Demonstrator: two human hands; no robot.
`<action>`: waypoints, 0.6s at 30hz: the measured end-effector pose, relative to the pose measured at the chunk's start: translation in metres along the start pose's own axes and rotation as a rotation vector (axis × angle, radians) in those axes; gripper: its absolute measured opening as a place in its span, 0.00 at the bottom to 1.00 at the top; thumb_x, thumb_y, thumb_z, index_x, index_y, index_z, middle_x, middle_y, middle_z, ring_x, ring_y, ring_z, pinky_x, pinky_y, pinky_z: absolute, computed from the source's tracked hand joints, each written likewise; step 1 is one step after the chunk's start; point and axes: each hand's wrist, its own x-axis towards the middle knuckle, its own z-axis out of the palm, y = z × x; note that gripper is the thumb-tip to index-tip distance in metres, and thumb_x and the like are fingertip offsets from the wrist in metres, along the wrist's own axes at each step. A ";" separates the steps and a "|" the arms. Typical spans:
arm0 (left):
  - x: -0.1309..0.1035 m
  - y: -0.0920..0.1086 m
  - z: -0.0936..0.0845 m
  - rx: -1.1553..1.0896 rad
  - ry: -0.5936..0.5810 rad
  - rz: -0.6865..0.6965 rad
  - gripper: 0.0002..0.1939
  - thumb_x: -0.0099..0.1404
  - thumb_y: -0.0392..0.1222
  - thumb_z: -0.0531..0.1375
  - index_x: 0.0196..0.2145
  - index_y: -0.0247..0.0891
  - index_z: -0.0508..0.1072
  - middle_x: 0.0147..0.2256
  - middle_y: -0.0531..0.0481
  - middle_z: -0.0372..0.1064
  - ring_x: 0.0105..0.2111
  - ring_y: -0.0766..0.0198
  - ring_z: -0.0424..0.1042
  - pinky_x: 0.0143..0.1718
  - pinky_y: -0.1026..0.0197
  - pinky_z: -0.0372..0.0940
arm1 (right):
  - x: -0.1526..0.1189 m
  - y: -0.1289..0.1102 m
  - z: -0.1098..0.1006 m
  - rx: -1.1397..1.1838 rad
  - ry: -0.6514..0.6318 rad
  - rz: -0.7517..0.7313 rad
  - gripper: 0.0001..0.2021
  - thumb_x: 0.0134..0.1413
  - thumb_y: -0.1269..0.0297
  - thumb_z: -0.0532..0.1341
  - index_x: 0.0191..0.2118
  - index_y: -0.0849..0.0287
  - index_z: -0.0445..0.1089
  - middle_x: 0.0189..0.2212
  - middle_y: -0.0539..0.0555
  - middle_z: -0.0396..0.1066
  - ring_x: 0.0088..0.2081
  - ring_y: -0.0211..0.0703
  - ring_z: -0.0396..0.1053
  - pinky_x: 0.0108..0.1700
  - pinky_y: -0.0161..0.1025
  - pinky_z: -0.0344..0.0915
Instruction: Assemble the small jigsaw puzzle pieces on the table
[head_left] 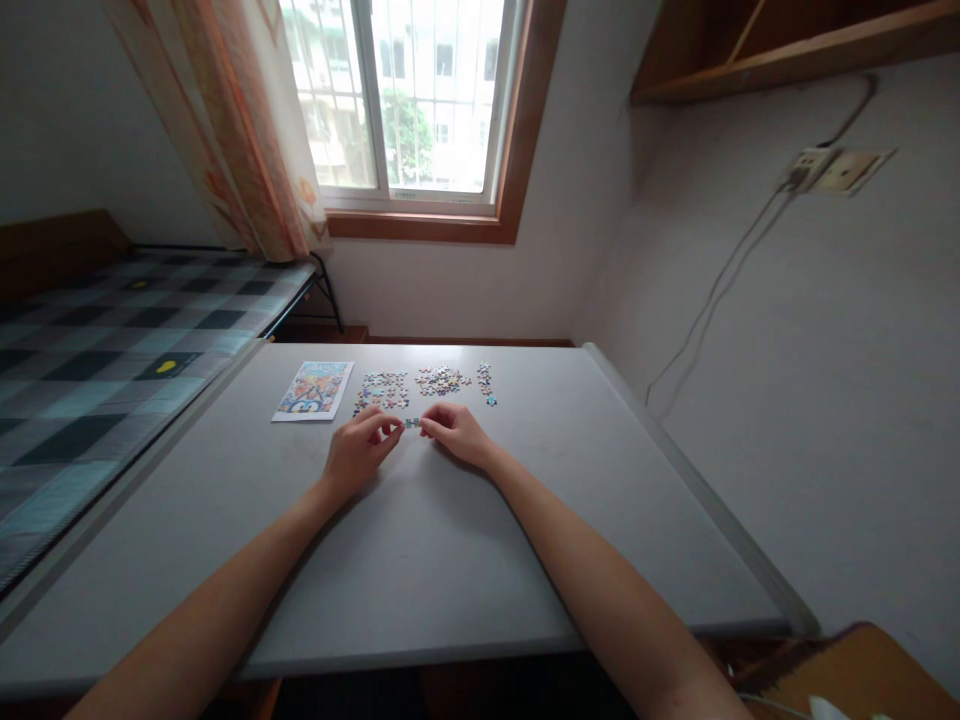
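Small jigsaw puzzle pieces (412, 423) show between my fingertips, low over the table. My left hand (361, 446) pinches their left end between thumb and forefinger. At their right end, my right hand (456, 434) is closed in a similar pinch. Whether the pieces are joined is too small to tell. Just beyond my hands lie rows of puzzle pieces (384, 385), partly hidden by my left hand. A loose pile of pieces (442, 380) is behind my right hand, with a narrow column of pieces (484, 378) to its right. A colourful picture sheet (315, 391) lies flat to the left.
All of this rests on a grey-white table (420, 580). A bed with a checked cover (150, 330) stands along the left side. The window (405, 100) is beyond the table, and a cable (705, 300) hangs down the right wall. A wooden seat (862, 670) is at lower right.
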 end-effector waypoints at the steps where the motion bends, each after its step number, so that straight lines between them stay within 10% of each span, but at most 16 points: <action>1: 0.000 0.000 0.000 0.001 -0.001 -0.001 0.06 0.62 0.42 0.58 0.32 0.39 0.74 0.27 0.54 0.64 0.21 0.73 0.62 0.25 0.69 0.60 | 0.000 0.000 0.000 -0.001 -0.001 -0.002 0.14 0.49 0.55 0.62 0.30 0.63 0.68 0.24 0.51 0.69 0.26 0.35 0.64 0.31 0.34 0.61; 18: 0.000 0.002 0.000 0.007 -0.032 0.012 0.05 0.61 0.40 0.59 0.33 0.39 0.74 0.27 0.54 0.64 0.21 0.73 0.61 0.25 0.68 0.59 | 0.001 0.004 0.000 -0.040 -0.011 -0.024 0.13 0.50 0.56 0.62 0.30 0.63 0.70 0.24 0.51 0.70 0.27 0.35 0.64 0.31 0.34 0.60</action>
